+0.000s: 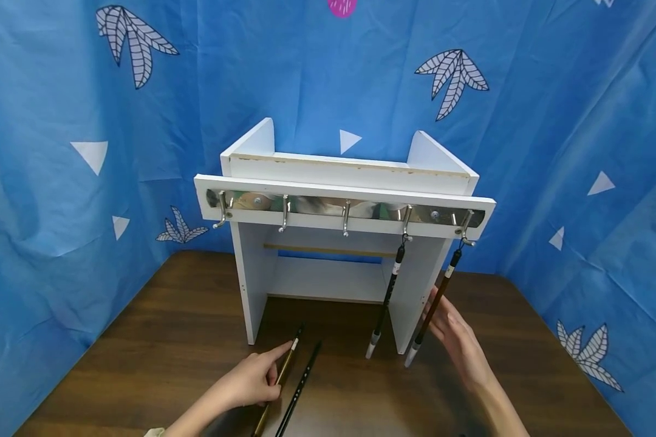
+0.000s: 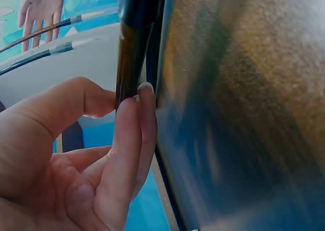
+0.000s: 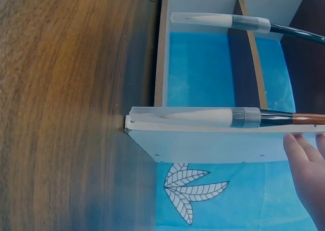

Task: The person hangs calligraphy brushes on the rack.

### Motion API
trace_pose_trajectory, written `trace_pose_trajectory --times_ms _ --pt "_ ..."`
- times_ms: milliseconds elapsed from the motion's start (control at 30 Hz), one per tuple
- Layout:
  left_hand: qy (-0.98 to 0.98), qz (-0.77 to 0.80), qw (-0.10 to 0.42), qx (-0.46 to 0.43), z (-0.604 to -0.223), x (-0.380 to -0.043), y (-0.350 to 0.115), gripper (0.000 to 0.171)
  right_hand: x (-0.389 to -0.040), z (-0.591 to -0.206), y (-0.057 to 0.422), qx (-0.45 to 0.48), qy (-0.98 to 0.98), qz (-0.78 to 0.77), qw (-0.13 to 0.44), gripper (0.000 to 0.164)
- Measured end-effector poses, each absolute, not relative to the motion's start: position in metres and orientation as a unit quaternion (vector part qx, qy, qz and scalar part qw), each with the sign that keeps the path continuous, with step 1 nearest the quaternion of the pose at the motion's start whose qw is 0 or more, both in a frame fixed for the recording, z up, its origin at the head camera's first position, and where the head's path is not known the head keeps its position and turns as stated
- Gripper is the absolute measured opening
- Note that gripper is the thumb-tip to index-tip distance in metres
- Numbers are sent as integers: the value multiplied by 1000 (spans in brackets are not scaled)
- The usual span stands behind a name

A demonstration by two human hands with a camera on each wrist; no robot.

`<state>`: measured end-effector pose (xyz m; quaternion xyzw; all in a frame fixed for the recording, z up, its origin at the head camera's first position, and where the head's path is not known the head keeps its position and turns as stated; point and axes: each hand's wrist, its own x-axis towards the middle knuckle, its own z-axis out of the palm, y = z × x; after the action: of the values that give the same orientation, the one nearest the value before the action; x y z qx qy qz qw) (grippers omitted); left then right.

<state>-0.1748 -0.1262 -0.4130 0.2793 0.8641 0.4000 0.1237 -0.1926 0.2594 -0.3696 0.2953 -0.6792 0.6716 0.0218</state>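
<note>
In the head view my left hand (image 1: pixel 251 377) holds a gold-brown calligraphy brush (image 1: pixel 284 370) low over the table, index finger laid along its upper end. The left wrist view shows thumb and fingertips pinching the brush shaft (image 2: pixel 127 63). Just right of it lies a dark brush (image 1: pixel 300 385). My right hand (image 1: pixel 456 340) is beside a hanging reddish-brown brush (image 1: pixel 434 300), fingers fairly straight and holding nothing. A black brush (image 1: pixel 389 291) hangs from the neighbouring hook. Both hanging brushes point down with clear caps over their white tips (image 3: pixel 203 118).
A white shelf unit (image 1: pixel 251 267) stands on the dark wooden table (image 1: pixel 158 352). Across its front runs a white rail (image 1: pixel 317 220) with several metal hooks; the left hook (image 1: pixel 222 209) carries nothing. A blue patterned curtain (image 1: pixel 328 73) surrounds the table's back and sides.
</note>
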Motion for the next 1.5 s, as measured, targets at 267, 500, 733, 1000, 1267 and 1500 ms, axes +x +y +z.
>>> trace_pose_trajectory --times_ms 267,500,733,1000,1267,1500 --pt "874 388 113 269 -408 -176 -127 74 -194 -370 260 311 -673 671 25 45" --pt "868 403 113 269 -402 -174 -128 75 -194 -371 260 314 -669 674 24 45" --pt "861 420 116 262 -397 -171 -129 76 -192 -369 259 308 -672 673 22 45" --pt "858 427 104 266 -389 -168 -129 76 -192 -370 259 313 -668 674 21 45" --pt "855 434 92 269 -383 -166 -129 78 -192 -369 260 298 -675 675 16 45" --pt "845 457 87 263 -377 -164 -128 79 -193 -369 260 307 -675 671 21 45"
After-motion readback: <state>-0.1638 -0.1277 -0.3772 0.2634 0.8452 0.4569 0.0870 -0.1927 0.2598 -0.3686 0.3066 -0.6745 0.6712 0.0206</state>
